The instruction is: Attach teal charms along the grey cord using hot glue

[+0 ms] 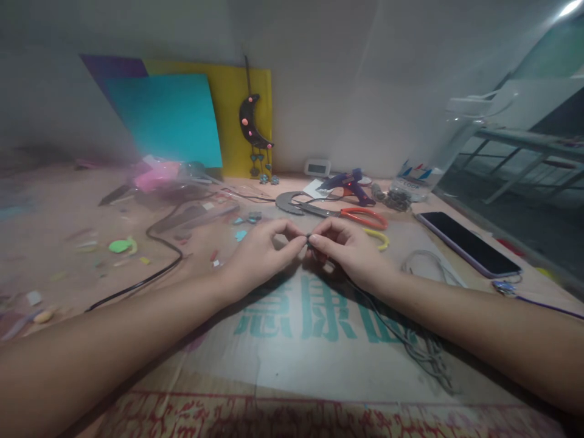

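My left hand (269, 243) and my right hand (349, 246) meet at the middle of the work surface, fingertips nearly touching. Between them both pinch a small dark piece (309, 239), too small to make out well. Grey cord (410, 347) trails from beneath my right hand toward the lower right, over a cardboard sheet (292, 371) with green printed characters. Just beyond my hands lie red-handled pliers (365, 217) and a dark crescent-shaped piece (289, 202). A yellow handle (379, 240) shows partly behind my right hand.
A blue glue gun (351, 185), a small white display (317, 167) and a clear bottle (413, 182) stand at the back. A phone (468, 242) lies right. A black cable (159, 277) and scraps spread left. A moon ornament (252, 125) hangs before coloured sheets (168, 118).
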A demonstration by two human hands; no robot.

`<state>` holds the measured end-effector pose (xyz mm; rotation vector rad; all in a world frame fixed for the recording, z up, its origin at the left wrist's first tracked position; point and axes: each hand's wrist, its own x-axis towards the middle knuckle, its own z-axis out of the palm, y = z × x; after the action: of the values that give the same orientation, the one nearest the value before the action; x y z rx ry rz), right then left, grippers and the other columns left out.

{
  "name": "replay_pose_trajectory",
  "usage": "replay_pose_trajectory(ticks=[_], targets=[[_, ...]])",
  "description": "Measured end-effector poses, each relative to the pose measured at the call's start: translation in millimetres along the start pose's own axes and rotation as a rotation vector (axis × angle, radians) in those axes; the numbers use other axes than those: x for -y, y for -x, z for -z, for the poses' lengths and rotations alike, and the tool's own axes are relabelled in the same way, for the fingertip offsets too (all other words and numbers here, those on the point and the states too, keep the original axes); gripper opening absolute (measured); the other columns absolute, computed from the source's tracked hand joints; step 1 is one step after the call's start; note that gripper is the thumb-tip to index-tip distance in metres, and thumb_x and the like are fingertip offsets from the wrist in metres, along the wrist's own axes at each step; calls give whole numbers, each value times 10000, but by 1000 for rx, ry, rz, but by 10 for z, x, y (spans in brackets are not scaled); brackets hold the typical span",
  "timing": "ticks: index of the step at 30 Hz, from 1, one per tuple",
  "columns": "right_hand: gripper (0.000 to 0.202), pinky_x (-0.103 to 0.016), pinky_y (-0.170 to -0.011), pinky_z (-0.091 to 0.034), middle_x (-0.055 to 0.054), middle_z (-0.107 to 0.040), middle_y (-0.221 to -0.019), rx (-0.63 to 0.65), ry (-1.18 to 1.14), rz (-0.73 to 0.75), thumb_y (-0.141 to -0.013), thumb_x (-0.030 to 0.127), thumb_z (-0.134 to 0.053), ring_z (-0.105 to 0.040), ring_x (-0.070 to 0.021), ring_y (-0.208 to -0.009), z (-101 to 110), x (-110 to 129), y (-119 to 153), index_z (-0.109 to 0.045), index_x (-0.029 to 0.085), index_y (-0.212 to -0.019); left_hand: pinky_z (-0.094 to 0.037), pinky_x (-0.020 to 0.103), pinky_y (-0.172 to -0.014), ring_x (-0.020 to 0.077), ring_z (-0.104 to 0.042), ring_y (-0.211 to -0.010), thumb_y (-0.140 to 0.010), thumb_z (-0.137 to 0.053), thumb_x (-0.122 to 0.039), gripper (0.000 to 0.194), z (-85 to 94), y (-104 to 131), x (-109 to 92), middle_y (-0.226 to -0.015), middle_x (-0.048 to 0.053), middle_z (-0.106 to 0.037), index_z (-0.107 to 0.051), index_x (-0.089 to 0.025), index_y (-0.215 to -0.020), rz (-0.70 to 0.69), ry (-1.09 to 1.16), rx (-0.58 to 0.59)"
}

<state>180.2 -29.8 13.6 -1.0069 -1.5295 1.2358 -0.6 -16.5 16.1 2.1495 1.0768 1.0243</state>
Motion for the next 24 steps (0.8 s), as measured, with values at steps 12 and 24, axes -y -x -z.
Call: replay_pose_trajectory(ticks=[12,24], targets=[[290,-191,-415,-343,28,-587,-618,22,-26,-5,-819,452,-674,-480,-72,-488,15,-37,-17,-589,175,-814,-470,270,-771,160,-624,-763,-876,-540,-271,159,8,-2,11,-782,-3,-682,-619,-183,-770,31,14,-24],[236,-191,-444,-380,32,-595,-626,25,30,-11,-826,371,-666,-481,-69,-499,13,-15,-16,-539,177,-782,-472,286,-798,170,-631,-773,-868,-546,-281,165,-4,1,27,-787,-2,-696,-633,-185,-767,-12,-37,2]])
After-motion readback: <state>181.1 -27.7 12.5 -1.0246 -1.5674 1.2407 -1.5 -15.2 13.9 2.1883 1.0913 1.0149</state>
